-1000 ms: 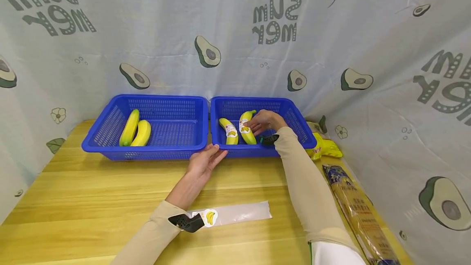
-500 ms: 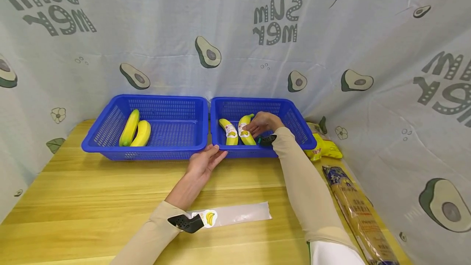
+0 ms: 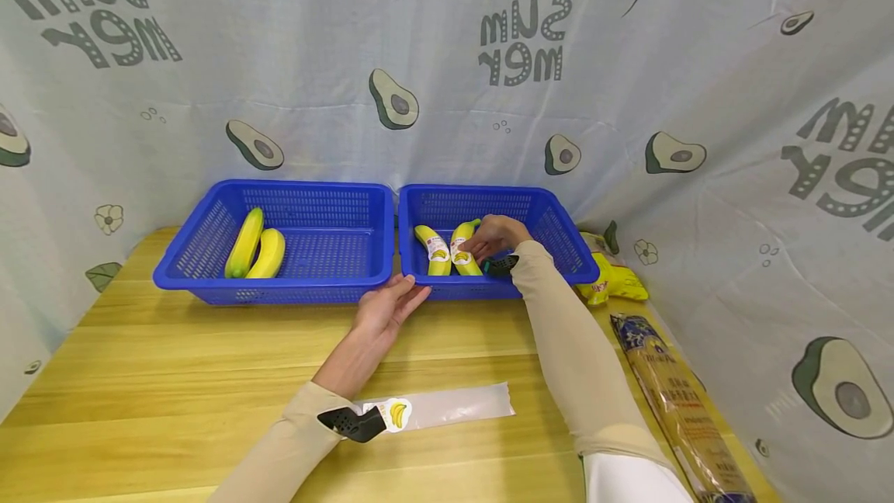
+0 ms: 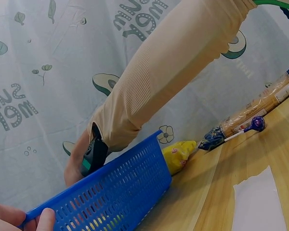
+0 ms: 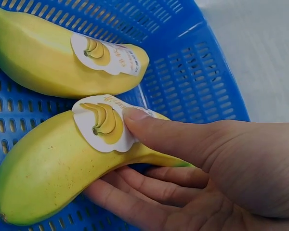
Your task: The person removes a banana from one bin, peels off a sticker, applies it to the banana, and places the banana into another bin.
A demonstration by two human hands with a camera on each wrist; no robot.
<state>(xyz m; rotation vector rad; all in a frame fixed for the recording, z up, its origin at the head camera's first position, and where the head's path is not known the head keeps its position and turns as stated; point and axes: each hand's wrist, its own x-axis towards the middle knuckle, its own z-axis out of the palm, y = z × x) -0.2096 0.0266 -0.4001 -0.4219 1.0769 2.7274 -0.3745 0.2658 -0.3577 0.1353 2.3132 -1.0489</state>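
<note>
One half-curled right hand (image 5: 231, 168) pinches a labelled banana (image 5: 45, 166).

Pale wrinkled curtain (image 3: 314, 37) — avocado prints (image 3: 394, 99), mirrored "summer" lettering (image 3: 524, 41) — yellow wood-grain table (image 3: 174, 379) below.

Two blue baskets are sitting side by side on the table (image 3: 174, 379), a printed curtain (image 3: 314, 45) hanging behind. Left basket (image 3: 331, 248): two plain bananas (image 3: 244, 245) lying together at its left end. Right basket (image 3: 489, 291): two labelled bananas. Right hand (image 3: 497, 233) is holding the right labelled banana (image 3: 458, 239); left labelled banana (image 3: 436, 251) lying just beside. Left hand (image 3: 379, 310) is gripping this basket's front left corner. Label strip (image 3: 461, 404) is lying nearer the wearer. Yellow packet (image 3: 616, 282) and long brown packet (image 3: 670, 390) are resting along the right.
</note>
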